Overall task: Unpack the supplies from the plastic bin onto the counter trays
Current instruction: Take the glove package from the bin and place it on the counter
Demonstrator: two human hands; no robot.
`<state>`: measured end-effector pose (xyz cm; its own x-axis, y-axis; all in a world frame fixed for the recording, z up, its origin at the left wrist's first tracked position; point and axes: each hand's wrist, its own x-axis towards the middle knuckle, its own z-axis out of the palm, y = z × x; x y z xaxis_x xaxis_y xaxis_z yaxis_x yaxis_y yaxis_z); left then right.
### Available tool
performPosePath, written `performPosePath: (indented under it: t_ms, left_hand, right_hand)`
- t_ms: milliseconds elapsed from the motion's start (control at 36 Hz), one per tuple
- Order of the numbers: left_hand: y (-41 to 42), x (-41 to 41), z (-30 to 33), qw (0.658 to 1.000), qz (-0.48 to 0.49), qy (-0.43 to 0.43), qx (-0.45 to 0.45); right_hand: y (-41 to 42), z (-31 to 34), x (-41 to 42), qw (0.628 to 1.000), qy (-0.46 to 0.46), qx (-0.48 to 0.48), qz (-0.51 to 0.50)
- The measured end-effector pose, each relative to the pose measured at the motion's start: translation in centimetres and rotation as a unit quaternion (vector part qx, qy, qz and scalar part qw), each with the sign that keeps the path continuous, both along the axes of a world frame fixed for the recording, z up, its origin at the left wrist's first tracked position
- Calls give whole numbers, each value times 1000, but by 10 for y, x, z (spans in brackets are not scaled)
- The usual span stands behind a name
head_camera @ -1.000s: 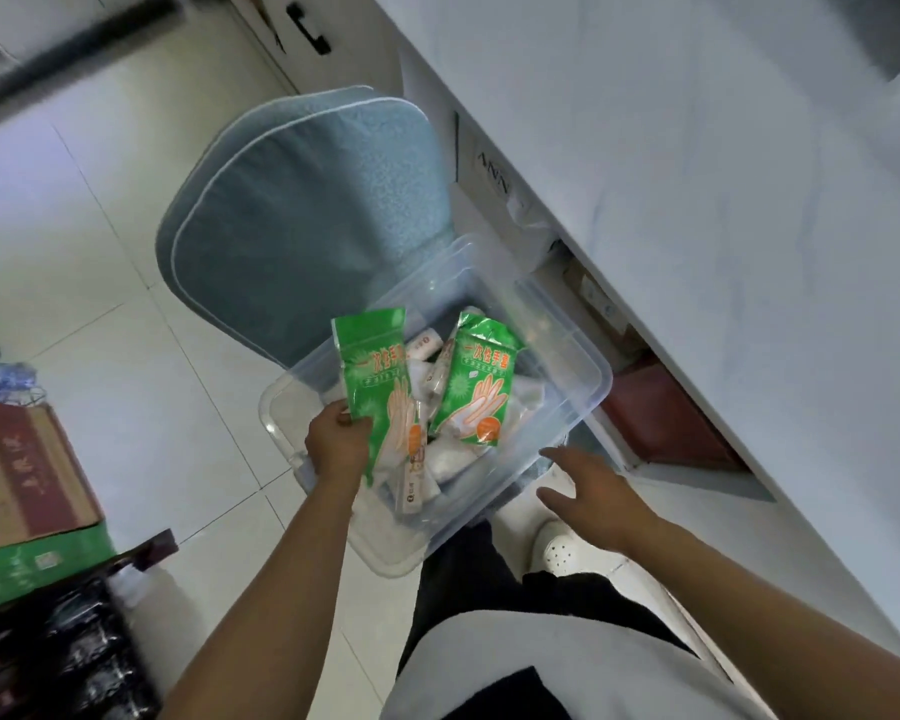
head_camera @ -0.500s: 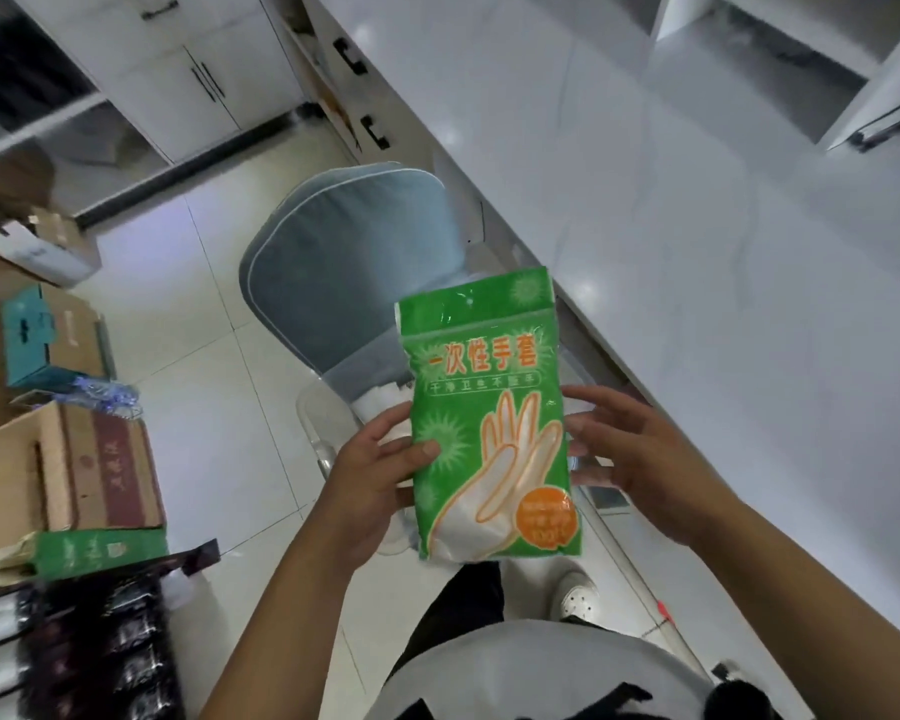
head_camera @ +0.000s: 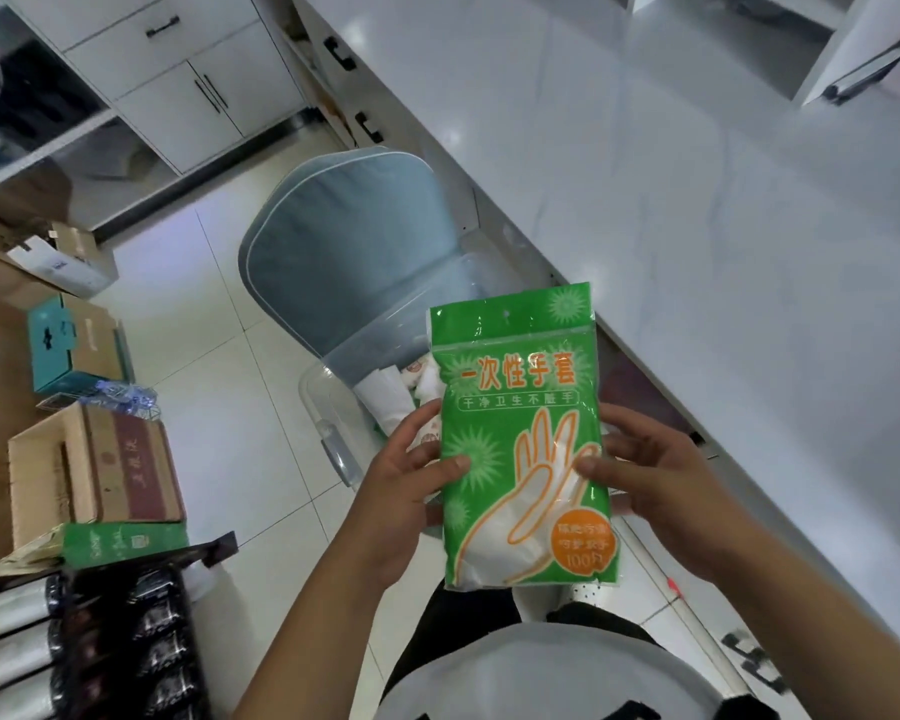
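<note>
- The white marbled desk [head_camera: 697,210] runs along the right side, its surface bare where it shows; no trays are in view on it from here.
- A blue-grey padded chair [head_camera: 344,252] stands on the tiled floor against the desk edge, and the clear plastic bin [head_camera: 333,449] sits just in front of it, partly hidden by the hands, with white packets inside.
- Cardboard boxes [head_camera: 94,470] stand to the left on the floor, well apart from the bin.
- The glove packet [head_camera: 526,433] is held upright between the bin and the person's chest, clear of the bin and not yet over the desk.
- The left hand [head_camera: 401,506] pinches the packet's left edge, thumb on the front, fingers behind; the right hand [head_camera: 661,491] holds the right edge the same way. Both grips are narrow, closed on the packet.
- Handling, as a judgement: a light, soft, floppy pouch of thin film gloves, with slick plastic skin. It bends rather than breaks, so the risk is slipping, not damage. The sealed edges or the header strip with its hang hole look the surest places to hold.
- Writing: large orange characters read 一次性手套, disposable gloves; a smaller banner below reads roughly 干净卫生不脏手; an orange disc at lower right shows 100只. A hand outline is printed across the middle.
</note>
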<state>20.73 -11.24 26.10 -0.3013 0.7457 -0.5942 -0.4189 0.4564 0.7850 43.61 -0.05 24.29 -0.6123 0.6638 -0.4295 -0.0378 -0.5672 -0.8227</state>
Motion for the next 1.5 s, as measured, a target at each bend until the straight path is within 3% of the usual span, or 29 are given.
performPosePath:
  t_ms: [139,250,361,528,611,778,917,1056,1250,1389,1500]
  left_hand:
    - [-3,-4,-3,999,-21,-17,-23]
    - [4,-13,-18,998,-41,-37,-31]
    - [27,-29,-45,995,-59,-49,-68]
    - [63,-72,-114,983,-102,-14,-150]
    - [78,-96,-162,971,-122,23,-205]
    - [120,-127,-248,908,-249,213,-260]
    - [150,-134,-294,860,-321,263,-297]
    - [177,-127,-317,851,-326,279,-302]
    - [203,-113,-340,880,-257,235,-323]
    - [213,-113,-345,836,-301,342,-306]
    - [217,-115,-342,819,-344,369,-273]
  right_hand:
    - [-7,0,2,998,7,-27,47]
    - [-11,-2,1,999,-32,-21,29]
    - [-17,-13,-13,993,-111,-11,-41]
    - [-23,-48,-44,955,-265,62,-116]
    - [-25,-70,-59,929,-334,56,-151]
    - [-31,-97,-78,896,-403,26,-186]
    - [-33,-104,-91,881,-433,21,-192]
    - [-38,-109,-102,856,-487,46,-166]
    - [-32,-114,-100,846,-518,14,-126]
    - [-24,-113,-96,834,-540,24,-110]
    - [-21,-107,-95,831,-546,40,-100]
